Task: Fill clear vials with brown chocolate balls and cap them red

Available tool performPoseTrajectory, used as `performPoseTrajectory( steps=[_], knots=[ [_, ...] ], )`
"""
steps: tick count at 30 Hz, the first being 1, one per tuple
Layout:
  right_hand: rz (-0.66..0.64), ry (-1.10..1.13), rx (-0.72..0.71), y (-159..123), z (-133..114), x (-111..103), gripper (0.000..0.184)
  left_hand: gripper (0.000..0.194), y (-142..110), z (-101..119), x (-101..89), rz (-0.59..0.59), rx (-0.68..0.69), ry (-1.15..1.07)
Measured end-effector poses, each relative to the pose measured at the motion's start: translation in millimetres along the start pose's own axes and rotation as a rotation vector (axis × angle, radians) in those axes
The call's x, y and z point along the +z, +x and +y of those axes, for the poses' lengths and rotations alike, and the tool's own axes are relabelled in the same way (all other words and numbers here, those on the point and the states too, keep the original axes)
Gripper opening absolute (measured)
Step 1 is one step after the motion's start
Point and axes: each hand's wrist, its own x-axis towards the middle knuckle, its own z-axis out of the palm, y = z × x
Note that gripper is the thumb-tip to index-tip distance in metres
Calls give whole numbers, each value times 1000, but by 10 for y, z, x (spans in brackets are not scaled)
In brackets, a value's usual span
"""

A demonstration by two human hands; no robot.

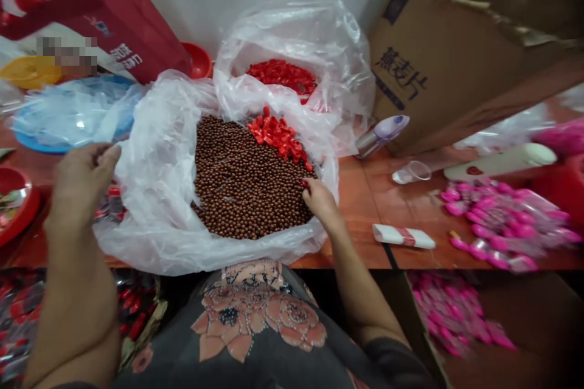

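In front of me an open clear plastic bag (159, 140) holds a wide heap of small round brown balls (246, 194). On the balls' far right side lies a pile of small red plastic caps (278, 137). My right hand (319, 200) is at the right edge of the balls, its fingertips closed on a small red cap (304, 183). At the left, beside the bag, my left hand (84, 173) is raised with thumb and fingers drawn together; what they hold, if anything, I cannot make out.
Behind stands another clear bag of red pieces (283, 76). A blue plate (41, 140) with plastic film and a red gift bag (109, 18) are left. To the right are a cardboard box (438, 67), a white roll (404, 236) and pink-capped containers (506, 219).
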Motion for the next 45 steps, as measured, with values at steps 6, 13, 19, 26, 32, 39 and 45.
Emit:
performPoseTrajectory(
  steps=[6, 13, 19, 26, 32, 39, 45],
  knots=[
    [188, -49, 288, 248, 232, -47, 39, 24, -242, 1216, 802, -298, 497, -101],
    [156, -73, 216, 306, 358, -61, 33, 29, -647, 1735, 1943, -675, 641, -180],
    [139, 99, -189, -20, 44, -5, 38, 53, -853, 1843, 2405, -707, 777, -359],
    [-52, 461, -300, -174, -180, 209, 42, 19, -969, 1304, 2131, -751, 413, -377],
    [-22, 489, -152, -184, -182, 202, 36, 8, -777, 891, 1761, -699, 24, -341],
    [53, 537, -163, -294, -153, 108, 41, 10, -539, 1051, 2114, -709, -69, -286],
    [167, 688, 47, -433, -152, 103, 29, 8, -545, 1159, 2504, -611, -56, -456]
  ],
)
